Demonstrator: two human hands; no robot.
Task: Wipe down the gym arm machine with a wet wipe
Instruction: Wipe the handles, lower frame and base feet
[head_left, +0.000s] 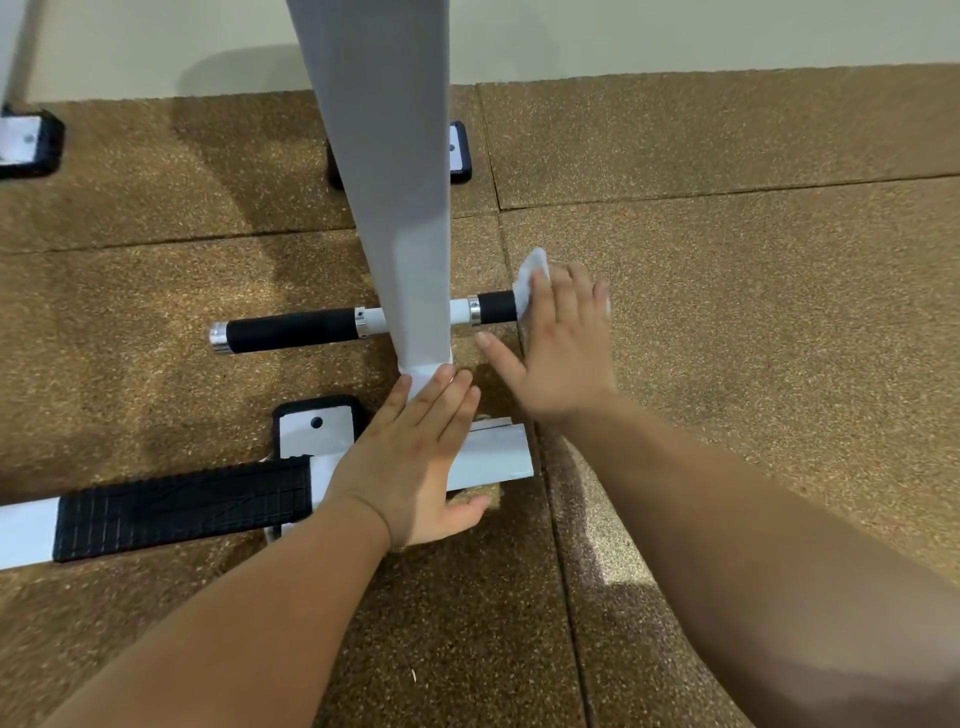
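The right grip (561, 338), fingers flat, presses the wipe (531, 270) on the right handle (496, 306). The left grip (415, 457), flat and empty, braces the post (415, 234). Next, probably, comes the left handle (291, 330).

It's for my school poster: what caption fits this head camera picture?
Right hand presses a wet wipe on the black handle grip; left hand touches the end of the grey arm.

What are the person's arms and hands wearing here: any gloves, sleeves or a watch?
Nothing shows: the left hand and right hand are ungloved, both forearms bare to the picture's edge, no sleeve, watch or wristband. A tiny glint by a left finger may be a ring; too small to tell.
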